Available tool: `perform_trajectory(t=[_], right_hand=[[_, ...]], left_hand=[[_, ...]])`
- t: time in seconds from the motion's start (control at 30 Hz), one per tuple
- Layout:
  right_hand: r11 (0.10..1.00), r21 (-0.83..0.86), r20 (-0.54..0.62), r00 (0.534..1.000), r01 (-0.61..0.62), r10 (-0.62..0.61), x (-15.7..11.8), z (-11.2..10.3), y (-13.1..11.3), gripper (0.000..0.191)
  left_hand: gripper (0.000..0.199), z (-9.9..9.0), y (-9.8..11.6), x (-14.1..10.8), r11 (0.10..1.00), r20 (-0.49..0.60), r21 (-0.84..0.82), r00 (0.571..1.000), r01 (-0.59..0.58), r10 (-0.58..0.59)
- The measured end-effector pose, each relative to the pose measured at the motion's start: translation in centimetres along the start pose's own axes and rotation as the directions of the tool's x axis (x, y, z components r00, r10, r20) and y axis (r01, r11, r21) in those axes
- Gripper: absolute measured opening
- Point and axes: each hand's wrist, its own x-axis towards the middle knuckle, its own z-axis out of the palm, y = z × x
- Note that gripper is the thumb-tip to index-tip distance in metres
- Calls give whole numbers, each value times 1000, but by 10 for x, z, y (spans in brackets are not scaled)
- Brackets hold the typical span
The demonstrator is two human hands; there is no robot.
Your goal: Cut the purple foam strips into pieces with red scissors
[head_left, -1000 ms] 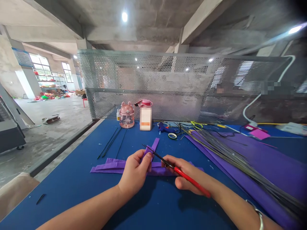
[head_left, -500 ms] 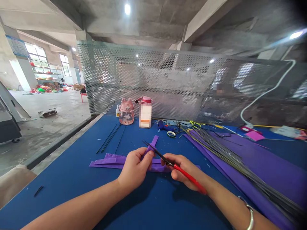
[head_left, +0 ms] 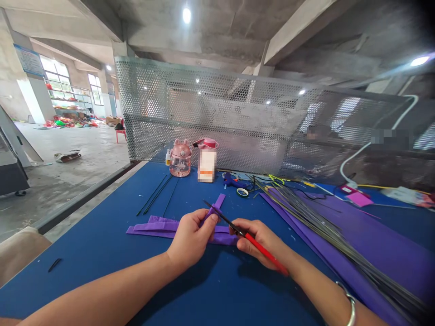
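Observation:
My left hand [head_left: 195,233] pinches a narrow purple strip [head_left: 220,201] between thumb and fingers, with its end sticking up beyond them. In my right hand [head_left: 260,240] are scissors with red handles [head_left: 265,252] and dark blades. The blades lie across the strip just above my left fingertips; whether they cut into it I cannot tell. Beneath my hands, longer folded purple strips [head_left: 154,228] lie flat on the blue table [head_left: 204,290], partly covered by my left hand.
Thin dark green rods [head_left: 158,194] lie at the left. Behind stand a pink bottle [head_left: 180,158] and a second bottle [head_left: 207,165]. A blue glue gun [head_left: 234,180] and a tape roll [head_left: 242,193] are near a perforated screen [head_left: 217,117]. Grey wires [head_left: 326,231] rest on purple sheets [head_left: 380,235] at right.
My right hand has shifted slightly, and its fingers have drawn closer to the scissor handles. The strip in my left hand stays in place. The view has turned a little.

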Motion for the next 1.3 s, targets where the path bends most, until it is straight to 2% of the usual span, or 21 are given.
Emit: perform_trajectory(t=[0.23, 0.33, 0.43, 0.5, 0.77, 1.1, 1.3], right_hand=[[1000, 3, 0, 1000, -10, 10, 1, -1, -4, 54], [998, 61, 28, 999, 16, -18, -1, -1, -5, 65], [992, 113, 31, 998, 47, -51, -3, 1, -2, 77], [991, 121, 20, 999, 48, -51, -3, 3, 2, 78], [993, 104, 10, 998, 57, -58, -2, 6, 5, 71], [998, 58, 15, 999, 36, -37, 1, 4, 1, 65], [998, 4, -15, 998, 60, -60, 0, 3, 7, 51]], left_hand=[[29, -1, 0, -1, 997, 6, -80, 1000, 16, -16], [28, -1, -2, 0, 991, -1, -132, 1000, 19, -20], [29, -1, -4, 2, 994, -29, -107, 1000, 0, -3], [30, -1, -5, 2, 997, -29, -75, 999, -17, 15], [31, 0, -5, 1, 999, -5, 22, 1000, -27, 27], [31, -1, -4, 0, 1000, -6, -6, 1000, -14, 14], [31, -1, -5, 0, 1000, -14, 10, 1000, -11, 11]])
